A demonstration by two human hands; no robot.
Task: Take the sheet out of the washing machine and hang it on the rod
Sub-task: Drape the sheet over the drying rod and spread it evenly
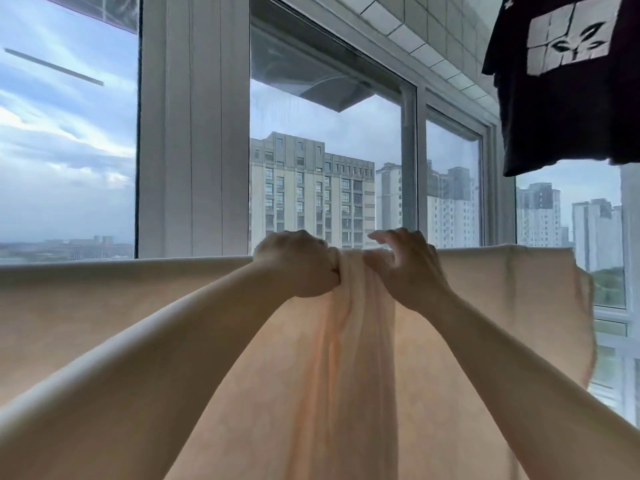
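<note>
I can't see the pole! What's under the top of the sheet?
Only the sheet shows, draped over. Both hands grip its bunched middle: left hand, right hand. The rod is covered.

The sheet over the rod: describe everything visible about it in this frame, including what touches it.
The sheet is a pale peach, thin, light-passing fabric draped along a horizontal line across the window, so the rod beneath is hidden. Left and right of the hands it hangs flat; in the middle it is bunched into vertical folds. Its right edge hangs loose near the window frame. The left hand grips the bunched part at the top; the right hand pinches the top edge beside it with curled fingers.
</note>
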